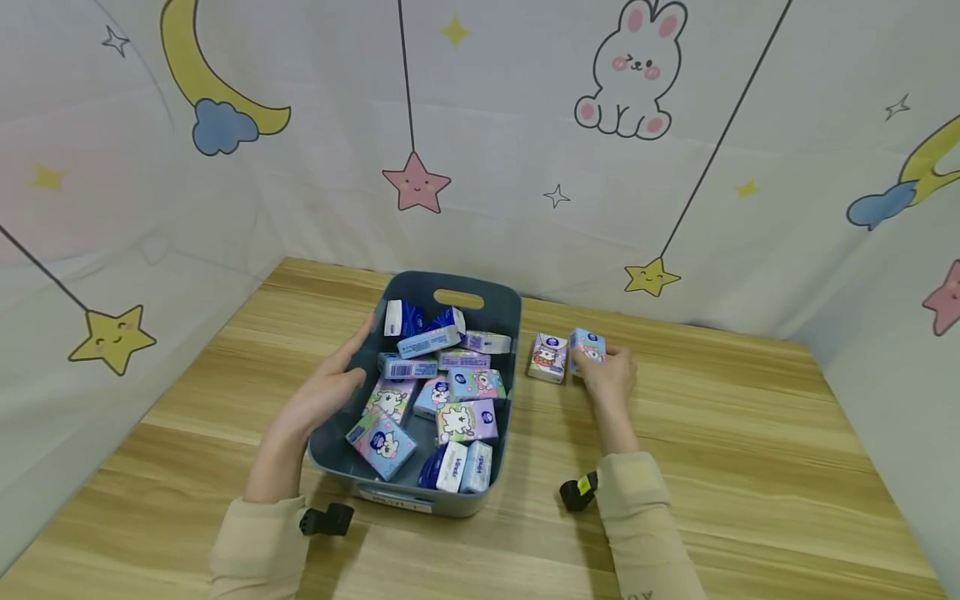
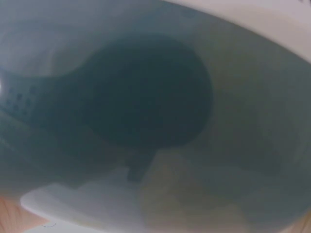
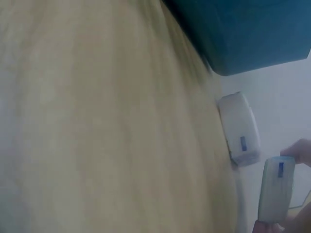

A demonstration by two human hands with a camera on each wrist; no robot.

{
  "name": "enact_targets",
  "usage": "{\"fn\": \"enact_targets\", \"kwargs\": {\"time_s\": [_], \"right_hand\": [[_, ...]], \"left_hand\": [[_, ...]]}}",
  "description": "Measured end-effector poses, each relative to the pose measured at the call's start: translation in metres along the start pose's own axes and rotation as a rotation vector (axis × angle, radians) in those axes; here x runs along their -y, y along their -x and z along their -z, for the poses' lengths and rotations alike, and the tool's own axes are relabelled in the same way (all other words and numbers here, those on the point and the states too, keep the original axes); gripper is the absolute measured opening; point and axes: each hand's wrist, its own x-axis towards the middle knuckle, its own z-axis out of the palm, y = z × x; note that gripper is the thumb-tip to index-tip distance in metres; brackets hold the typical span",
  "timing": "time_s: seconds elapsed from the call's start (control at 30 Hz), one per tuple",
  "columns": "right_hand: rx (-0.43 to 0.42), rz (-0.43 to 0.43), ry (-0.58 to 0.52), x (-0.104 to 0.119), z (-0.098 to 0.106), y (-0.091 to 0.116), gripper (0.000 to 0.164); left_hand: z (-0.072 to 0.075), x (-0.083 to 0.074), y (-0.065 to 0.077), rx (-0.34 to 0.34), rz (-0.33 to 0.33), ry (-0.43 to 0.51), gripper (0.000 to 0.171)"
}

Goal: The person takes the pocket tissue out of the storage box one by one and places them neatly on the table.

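Note:
A dark blue-grey plastic bin (image 1: 480,287) holds several small tissue packs (image 1: 467,421) in blue, purple and white prints, lying at mixed angles. My left hand (image 1: 324,396) holds the bin's left rim, its thumb over the edge and its fingers along the outer wall. Right of the bin, my right hand (image 1: 611,375) grips a light blue tissue pack (image 1: 587,343) between thumb and fingers. Close to its left, a purple and white tissue pack (image 1: 548,358) stands on the table. In the right wrist view, the gripped tissue pack (image 3: 276,189) appears at the lower right.
The wooden table (image 1: 735,433) extends around the bin and right of my right hand. White cloth walls (image 1: 510,225) printed with stars, moons and a rabbit enclose the back and sides. The bin's wall (image 2: 262,107) fills most of the dim, blurred left wrist view.

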Motion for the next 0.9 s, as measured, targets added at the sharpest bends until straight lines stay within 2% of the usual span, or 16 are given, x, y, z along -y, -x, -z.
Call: {"fn": "enact_targets", "kwargs": {"time_s": [0.23, 0.53, 0.9], "right_hand": [[0.008, -0.013, -0.025, -0.0066, -0.0053, 0.0008, 0.068], [0.004, -0.017, 0.050, -0.0057, -0.0079, 0.0031, 0.071], [-0.004, 0.030, 0.087, -0.0091, -0.0093, 0.0049, 0.073]], "left_hand": [[-0.0001, 0.0010, -0.0007, 0.001, 0.003, -0.002, 0.075], [0.0001, 0.0008, -0.0005, 0.000, -0.005, 0.006, 0.076], [0.0000, 0.0009, -0.0005, -0.001, -0.003, 0.002, 0.076]]}}
